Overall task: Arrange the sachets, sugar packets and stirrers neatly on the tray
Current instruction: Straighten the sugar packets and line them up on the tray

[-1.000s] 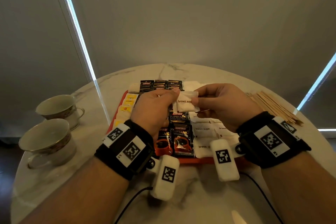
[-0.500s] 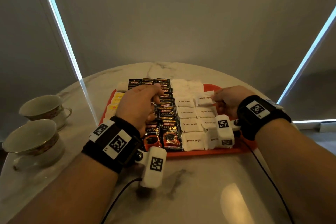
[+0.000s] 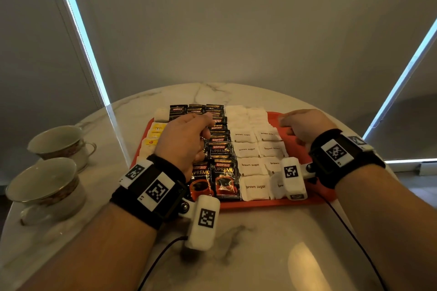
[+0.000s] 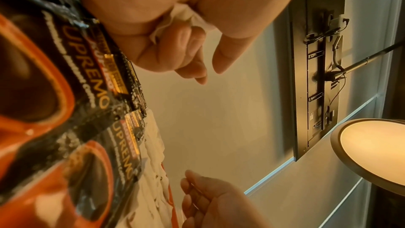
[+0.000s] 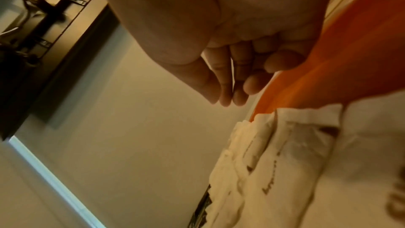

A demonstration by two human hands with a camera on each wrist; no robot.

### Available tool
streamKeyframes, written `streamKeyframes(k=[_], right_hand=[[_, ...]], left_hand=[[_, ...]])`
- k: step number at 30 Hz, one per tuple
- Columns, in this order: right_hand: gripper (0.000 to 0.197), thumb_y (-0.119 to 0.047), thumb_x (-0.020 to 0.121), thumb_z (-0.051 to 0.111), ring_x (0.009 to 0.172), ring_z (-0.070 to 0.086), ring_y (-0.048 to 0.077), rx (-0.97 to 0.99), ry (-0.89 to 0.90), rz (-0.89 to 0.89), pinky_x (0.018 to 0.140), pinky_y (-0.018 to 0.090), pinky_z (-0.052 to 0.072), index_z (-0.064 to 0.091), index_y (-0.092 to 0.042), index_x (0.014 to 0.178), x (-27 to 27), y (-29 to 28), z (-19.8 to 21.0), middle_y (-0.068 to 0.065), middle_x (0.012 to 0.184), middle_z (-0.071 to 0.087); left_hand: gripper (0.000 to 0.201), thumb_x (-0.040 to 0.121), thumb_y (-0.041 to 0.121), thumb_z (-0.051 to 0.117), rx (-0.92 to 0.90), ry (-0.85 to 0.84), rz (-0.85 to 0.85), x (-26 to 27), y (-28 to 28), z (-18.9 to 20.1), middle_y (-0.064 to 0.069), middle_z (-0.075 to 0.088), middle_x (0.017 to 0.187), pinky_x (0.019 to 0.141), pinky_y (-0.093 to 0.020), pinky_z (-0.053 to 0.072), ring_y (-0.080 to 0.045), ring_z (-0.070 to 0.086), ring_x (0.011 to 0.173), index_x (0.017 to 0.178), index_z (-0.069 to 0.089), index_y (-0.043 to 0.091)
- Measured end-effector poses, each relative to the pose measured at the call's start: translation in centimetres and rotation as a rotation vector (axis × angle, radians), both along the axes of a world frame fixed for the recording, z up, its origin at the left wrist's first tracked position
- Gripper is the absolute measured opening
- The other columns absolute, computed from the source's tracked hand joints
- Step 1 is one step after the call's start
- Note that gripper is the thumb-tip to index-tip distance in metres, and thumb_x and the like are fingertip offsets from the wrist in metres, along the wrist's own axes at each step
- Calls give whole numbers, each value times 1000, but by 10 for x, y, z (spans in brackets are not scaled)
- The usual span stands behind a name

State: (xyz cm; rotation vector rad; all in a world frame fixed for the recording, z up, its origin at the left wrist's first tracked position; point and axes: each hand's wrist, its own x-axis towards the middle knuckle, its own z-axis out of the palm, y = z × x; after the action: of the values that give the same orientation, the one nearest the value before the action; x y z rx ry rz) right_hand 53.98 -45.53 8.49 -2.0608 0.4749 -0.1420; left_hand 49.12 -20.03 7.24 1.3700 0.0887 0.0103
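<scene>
A round marble bench (image 3: 248, 238) fills the lower half of the head view, with a red tray (image 3: 272, 203) lying at its centre. On the tray, black coffee sachets (image 3: 224, 179) run in overlapping columns through the middle, white brown-sugar packets (image 3: 254, 188) lie in two columns just right of them, and yellow-labelled sachets (image 3: 153, 136) line the left edge, partly hidden by the left forearm. At the left of the frame two teacups (image 3: 45, 186) stand on the bench, well apart from the tray. The left hand (image 3: 184, 142) hovers above the coffee columns; in the left wrist view its grip is narrow, the fingers (image 4: 173, 53) curled in and pinching a crumpled white packet (image 4: 181, 18) against the palm. The right hand (image 3: 305, 125) sits at the upper right of the tray, just beside the far sugar packets; in the right wrist view its fingers (image 5: 225, 82) lie loosely together, slightly bent, above bare red tray, with nothing visible between them. No stirrers show in these views.
</scene>
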Motion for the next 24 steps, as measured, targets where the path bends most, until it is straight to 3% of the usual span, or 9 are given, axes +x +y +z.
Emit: streamKeyframes(k=[5, 7, 8, 10, 12, 17, 19, 21, 24], right_hand=[[18, -34, 96, 65, 72, 53, 15, -117, 159, 111, 65, 30, 41, 75, -20, 99, -9, 13, 10, -1, 95, 69], [19, -33, 96, 65, 82, 58, 17, -52, 123, 59, 76, 34, 49, 73, -17, 101, -7, 12, 10, 2, 100, 70], [21, -34, 95, 66, 91, 61, 19, 32, 91, 16, 88, 38, 52, 71, -16, 104, -5, 10, 8, 4, 105, 70], [34, -38, 91, 69, 109, 62, 22, 263, 24, -37, 105, 46, 48, 67, -17, 117, -4, 10, 3, 4, 119, 68], [49, -41, 87, 70, 119, 59, 24, 436, 14, -33, 110, 48, 44, 63, -17, 129, -2, 10, -4, 5, 134, 63], [51, -38, 101, 56, 130, 54, 26, 619, 41, 65, 111, 46, 41, 52, -11, 143, -1, 13, -9, 7, 144, 57], [47, -37, 102, 54, 130, 56, 30, 660, 42, 86, 112, 50, 42, 53, -10, 141, -1, 12, -8, 12, 144, 58], [45, -36, 101, 55, 131, 55, 31, 693, 19, 72, 108, 47, 44, 54, -11, 139, -1, 10, -7, 14, 145, 56], [49, -38, 96, 61, 132, 53, 26, 638, -59, 10, 108, 41, 43, 56, -16, 139, -1, 8, -8, 9, 149, 52]], left_hand=[[15, 99, 23, 65, 3, 10, 4, -3, -2, 1, 0, 56, 69, 34, -19, 27, -9, 34, 47, 96, 68, 9], [14, 100, 23, 65, -8, 17, 3, -4, -1, 3, 0, 56, 69, 34, -19, 27, -9, 34, 47, 96, 68, 10], [14, 100, 23, 65, -17, 21, 2, -4, -1, 4, 0, 56, 69, 35, -19, 26, -9, 34, 47, 96, 67, 10], [9, 98, 19, 65, -45, 42, 6, -3, -1, 6, 0, 55, 69, 35, -19, 26, -9, 34, 46, 96, 66, 11], [6, 95, 15, 64, -102, 75, -8, -3, -2, 8, -1, 54, 71, 37, -20, 26, -9, 35, 48, 98, 61, 11], [27, 84, 21, 48, -233, 53, -154, -11, -2, 10, -7, 54, 77, 53, -30, 30, -15, 40, 59, 102, 60, 5], [32, 79, 15, 41, -259, 54, -193, -14, -1, 11, -9, 56, 80, 57, -31, 33, -16, 42, 63, 101, 62, 3], [36, 72, 9, 40, -270, 60, -191, -16, -3, 14, -9, 56, 82, 59, -31, 35, -16, 44, 65, 98, 63, 3], [39, 80, -9, 32, -224, 54, -107, -16, -9, 15, -8, 54, 86, 60, -30, 37, -16, 45, 68, 93, 66, 5]])
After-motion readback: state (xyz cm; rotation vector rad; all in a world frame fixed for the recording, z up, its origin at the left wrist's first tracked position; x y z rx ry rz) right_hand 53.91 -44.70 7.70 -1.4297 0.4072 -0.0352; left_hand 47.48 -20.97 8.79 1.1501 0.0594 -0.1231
